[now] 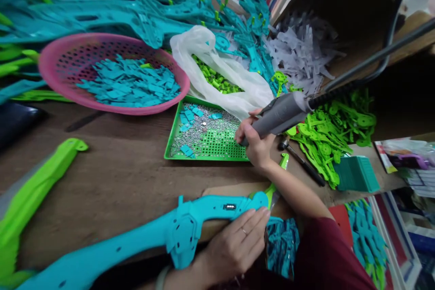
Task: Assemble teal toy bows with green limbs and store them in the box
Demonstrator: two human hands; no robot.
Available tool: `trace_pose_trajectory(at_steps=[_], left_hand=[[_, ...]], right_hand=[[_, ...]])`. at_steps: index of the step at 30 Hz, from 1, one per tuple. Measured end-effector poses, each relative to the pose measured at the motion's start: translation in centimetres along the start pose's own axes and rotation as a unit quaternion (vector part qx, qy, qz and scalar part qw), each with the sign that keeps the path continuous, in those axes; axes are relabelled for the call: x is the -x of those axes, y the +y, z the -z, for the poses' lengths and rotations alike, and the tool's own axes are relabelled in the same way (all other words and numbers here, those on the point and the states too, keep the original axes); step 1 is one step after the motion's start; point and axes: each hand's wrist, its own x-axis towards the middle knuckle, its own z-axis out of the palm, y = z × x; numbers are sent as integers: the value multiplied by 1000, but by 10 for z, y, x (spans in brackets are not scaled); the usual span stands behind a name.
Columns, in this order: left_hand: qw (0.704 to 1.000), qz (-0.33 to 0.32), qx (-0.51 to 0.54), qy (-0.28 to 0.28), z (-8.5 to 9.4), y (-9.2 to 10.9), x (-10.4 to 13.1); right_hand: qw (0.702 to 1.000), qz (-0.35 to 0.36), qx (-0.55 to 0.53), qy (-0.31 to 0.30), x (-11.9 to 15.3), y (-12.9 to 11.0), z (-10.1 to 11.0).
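My right hand is wrapped round a grey electric screwdriver with a black cord, over the right side of a green tray of small screws. Its tip is hidden. Fingers together and stretched, my left hand lies over the right end of a long turquoise plastic part; the thumb is hidden. That part is shaped like a toy gun body, with a small metal piece in a slot. A lime green part shows at its right end. Small turquoise pieces also lie in the tray.
Behind are a pink basket of turquoise pieces and a white bag of small green parts. Heaps of turquoise parts, clear pieces and green parts surround the table. A hammer lies right; a green-grey part left.
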Motion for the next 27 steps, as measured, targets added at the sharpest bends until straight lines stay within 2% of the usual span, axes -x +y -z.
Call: trace_pose_trajectory(at_steps=[3,6,8,10,13,15,18,22,27], left_hand=[[1000,-7,4,-21,3,-2,-2],[999,-8,4,-37,7,-1,-4],[999,-1,3,-38,7,1,-4],[999,9,14,-28,6,4,-3],[999,13,49,-21,5,4,-2],[997,9,68,-26,5,2,-1],[996,11,80,-34,6,0,-2],[997,13,71,-26,8,0,-4],[997,14,70,-30,10,1,-5]], right_hand=[[999,-10,35,26,-2,-5,-3],[997,13,45,62,5,-36,2],[996,41,34,66,21,-67,13],[998,49,30,34,44,-97,25],[998,31,45,-2,83,-120,44],[998,5,56,-12,104,-119,55],[997,-12,71,-27,122,-103,66],[996,-1,80,-48,126,-85,70],[995,32,66,-68,124,-84,66]])
